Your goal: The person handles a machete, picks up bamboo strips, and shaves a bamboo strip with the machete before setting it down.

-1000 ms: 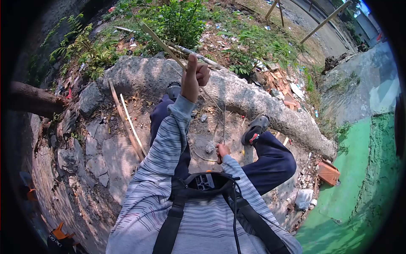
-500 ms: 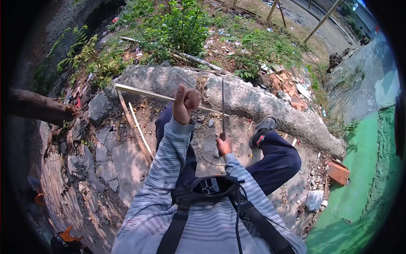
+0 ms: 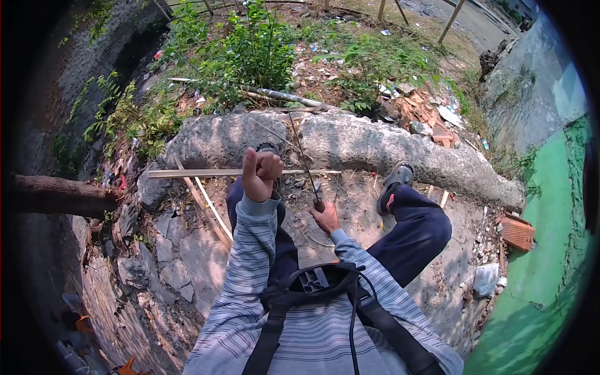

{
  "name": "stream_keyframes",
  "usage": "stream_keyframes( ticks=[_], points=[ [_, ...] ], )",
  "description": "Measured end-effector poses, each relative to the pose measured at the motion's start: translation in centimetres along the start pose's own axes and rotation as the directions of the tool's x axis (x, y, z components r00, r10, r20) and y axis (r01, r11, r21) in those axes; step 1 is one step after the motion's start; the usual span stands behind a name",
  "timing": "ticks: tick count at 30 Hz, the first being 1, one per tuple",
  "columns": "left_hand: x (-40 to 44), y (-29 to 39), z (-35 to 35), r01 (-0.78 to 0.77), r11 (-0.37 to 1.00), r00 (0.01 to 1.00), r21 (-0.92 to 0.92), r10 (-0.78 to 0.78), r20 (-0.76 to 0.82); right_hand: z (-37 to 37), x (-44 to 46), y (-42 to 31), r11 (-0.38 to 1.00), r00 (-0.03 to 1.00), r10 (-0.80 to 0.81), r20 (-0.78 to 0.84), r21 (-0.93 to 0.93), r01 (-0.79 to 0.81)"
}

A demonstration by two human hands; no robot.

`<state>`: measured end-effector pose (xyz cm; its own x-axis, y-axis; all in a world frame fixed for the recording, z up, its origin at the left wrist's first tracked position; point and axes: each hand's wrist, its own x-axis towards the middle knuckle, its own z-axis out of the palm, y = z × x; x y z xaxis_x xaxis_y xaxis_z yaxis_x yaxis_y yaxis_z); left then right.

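Note:
My left hand is closed around a pale, narrow strip of wood or bamboo, which lies level across the view and sticks out on both sides of the fist. In my right hand is the dark handle of a long thin blade. The blade points up and slightly left, and crosses the strip just right of my left hand. Whether blade and strip touch, I cannot tell. Two more sticks lie on the ground to the left, below the strip.
A rough concrete ledge curves beyond my feet. Bushes and litter lie past it. A tree trunk juts in at left. An orange brick rests beside the green surface at right.
The strip has swung from steeply raised to level as my left hand moved down. My right hand's blade has tilted left, and its tip now reaches across the strip.

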<state>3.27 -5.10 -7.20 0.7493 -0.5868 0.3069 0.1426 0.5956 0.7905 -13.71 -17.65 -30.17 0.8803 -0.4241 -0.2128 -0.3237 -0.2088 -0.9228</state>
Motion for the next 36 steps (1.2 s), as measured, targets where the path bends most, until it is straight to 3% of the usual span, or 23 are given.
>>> stream_keyframes(
  ticks=[4,8,10,13,17,19,21,24,27,31,34,36],
  points=[
    [0.0,0.2,0.3,-0.005,1.000,0.997,0.013,0.004,0.080,0.6,0.3,0.6,0.998,0.999,-0.021,-0.046,0.050,0.023],
    [-0.1,0.1,0.0,-0.012,1.000,0.994,0.023,0.009,0.107,1.8,1.4,4.6,0.968,0.982,0.187,-0.005,0.169,-0.184],
    [-0.1,0.2,0.1,-0.007,1.000,0.993,0.022,0.005,0.115,1.4,1.3,5.1,0.894,0.939,0.344,0.030,0.296,-0.337],
    [-0.2,0.1,0.3,-0.001,1.000,0.994,0.030,-0.003,0.111,0.7,1.3,6.5,0.806,0.895,0.439,0.085,0.402,-0.434],
    [0.1,0.0,0.0,0.011,1.000,0.995,0.022,-0.013,0.102,0.2,1.3,7.4,0.894,0.909,0.414,-0.045,0.206,-0.398],
    [0.1,0.1,0.0,0.014,0.999,0.996,0.044,-0.018,0.087,0.2,1.1,6.4,0.853,0.887,0.461,-0.018,0.287,-0.437],
    [0.3,-0.1,0.4,0.023,1.000,0.995,-0.002,-0.023,0.094,0.4,1.5,5.9,0.891,0.939,0.337,0.074,0.297,-0.343],
    [0.4,-0.4,0.1,-0.007,1.000,0.999,0.008,0.007,0.047,-0.2,1.4,2.7,0.987,0.993,0.112,0.044,0.108,-0.116],
    [0.3,-0.5,0.0,-0.025,0.999,0.998,0.028,0.023,0.062,0.9,1.8,3.3,0.990,0.997,0.077,-0.003,0.116,-0.076],
    [0.2,-0.6,-0.4,-0.018,0.998,1.000,0.066,0.016,0.026,1.5,2.4,3.1,0.999,0.998,-0.026,-0.064,-0.046,0.023],
    [0.3,-0.3,-0.6,-0.019,0.998,0.998,0.058,0.022,-0.057,1.0,2.2,1.8,0.995,0.997,0.021,-0.076,-0.091,-0.028],
    [0.6,-0.2,-0.5,-0.027,0.999,0.998,0.043,0.029,-0.052,0.9,2.1,0.7,0.999,0.996,0.022,-0.089,-0.025,-0.024]
  ],
)
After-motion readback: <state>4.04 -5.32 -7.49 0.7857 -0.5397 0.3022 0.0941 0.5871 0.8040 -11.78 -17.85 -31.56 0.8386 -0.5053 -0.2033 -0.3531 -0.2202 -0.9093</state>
